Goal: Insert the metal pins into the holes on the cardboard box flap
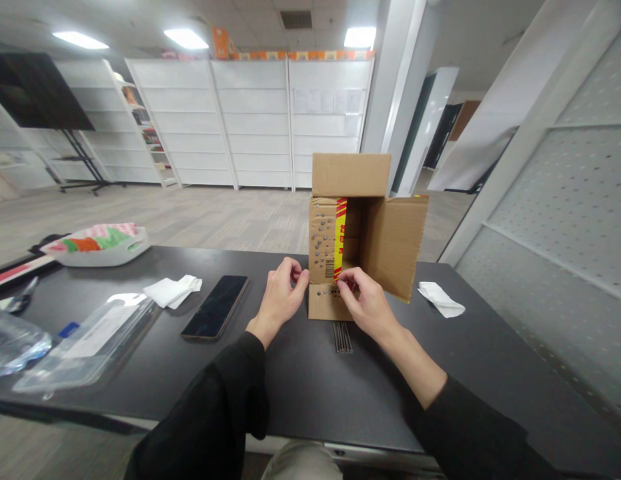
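Observation:
A cardboard box (pixel 394 240) stands upright on the dark table, its open side facing me. Several round metal heads dot its left flap (pixel 320 233), which carries a strip of yellow-and-red tape (pixel 341 230). My right hand (pixel 363 297) pinches thumb and fingertips together in front of the lower flap (pixel 323 308); whatever lies between them is too small or hidden to name. Beside the box's left edge is my left hand (pixel 283 293), fingers loosely curled, thumb apart and close to the cardboard. Several thin nails (pixel 343 337) lie in a row below the lower flap.
Left of my hands lie a phone (pixel 216 308), crumpled tissue (pixel 174 291), a clear plastic pouch (pixel 93 343) and a plastic bottle (pixel 17 340). A white tray (pixel 135 247) holding coloured cloth sits at the far left. Another tissue (pixel 441 299) is right of the box.

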### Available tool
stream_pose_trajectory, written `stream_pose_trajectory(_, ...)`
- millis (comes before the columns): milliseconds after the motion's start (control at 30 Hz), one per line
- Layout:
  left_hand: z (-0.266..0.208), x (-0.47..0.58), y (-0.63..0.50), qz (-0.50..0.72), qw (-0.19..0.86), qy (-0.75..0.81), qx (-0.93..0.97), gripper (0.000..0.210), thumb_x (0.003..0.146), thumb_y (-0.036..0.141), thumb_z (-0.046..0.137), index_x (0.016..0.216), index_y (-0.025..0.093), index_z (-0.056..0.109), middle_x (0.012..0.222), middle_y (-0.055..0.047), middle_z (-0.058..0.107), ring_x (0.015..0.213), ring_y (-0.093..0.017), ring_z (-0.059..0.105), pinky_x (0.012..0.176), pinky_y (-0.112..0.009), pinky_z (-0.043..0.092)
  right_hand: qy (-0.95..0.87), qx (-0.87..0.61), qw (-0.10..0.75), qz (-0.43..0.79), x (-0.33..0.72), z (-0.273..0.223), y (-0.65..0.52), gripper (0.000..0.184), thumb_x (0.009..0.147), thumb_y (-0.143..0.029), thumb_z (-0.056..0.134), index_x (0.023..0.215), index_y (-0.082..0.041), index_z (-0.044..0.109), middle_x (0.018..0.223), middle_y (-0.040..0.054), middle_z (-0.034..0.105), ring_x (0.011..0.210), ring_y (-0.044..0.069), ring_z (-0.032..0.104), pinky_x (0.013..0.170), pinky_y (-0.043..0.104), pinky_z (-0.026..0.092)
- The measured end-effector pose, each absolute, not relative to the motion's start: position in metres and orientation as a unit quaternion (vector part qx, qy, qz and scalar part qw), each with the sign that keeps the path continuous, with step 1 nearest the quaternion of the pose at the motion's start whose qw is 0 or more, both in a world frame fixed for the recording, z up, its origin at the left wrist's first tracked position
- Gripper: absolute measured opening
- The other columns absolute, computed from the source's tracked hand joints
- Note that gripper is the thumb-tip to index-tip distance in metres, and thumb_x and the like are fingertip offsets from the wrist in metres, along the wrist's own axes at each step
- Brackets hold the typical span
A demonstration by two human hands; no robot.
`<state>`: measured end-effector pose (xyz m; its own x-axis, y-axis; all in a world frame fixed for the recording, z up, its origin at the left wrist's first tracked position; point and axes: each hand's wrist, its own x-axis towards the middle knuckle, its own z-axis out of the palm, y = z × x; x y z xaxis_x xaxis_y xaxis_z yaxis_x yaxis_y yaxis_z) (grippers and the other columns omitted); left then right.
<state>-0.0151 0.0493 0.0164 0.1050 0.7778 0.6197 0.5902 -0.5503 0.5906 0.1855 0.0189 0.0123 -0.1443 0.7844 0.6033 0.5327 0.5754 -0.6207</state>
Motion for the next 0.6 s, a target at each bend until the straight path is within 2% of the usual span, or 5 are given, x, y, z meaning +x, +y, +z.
stream_pose_trajectory(600, 0.0153, -0.0149, 0.0492, 0.477, 0.092, 0.471, 0.736, 0.016, 0.092, 0.034, 0.05, 0.082, 0.021, 0.048, 0.075, 0.0, 0.057, 0.069, -0.014, 0.056, 0.067, -0.028, 0.042, -0.796, -0.408, 0.437, 0.1, 0.1852, 0.0142, 0.0164, 0.011, 0.091, -0.016, 0.051, 0.092, -0.02, 0.061, 0.09, 0.006, 0.06, 0.084, 0.02, 0.058, 0.077, 0.033, 0.048)
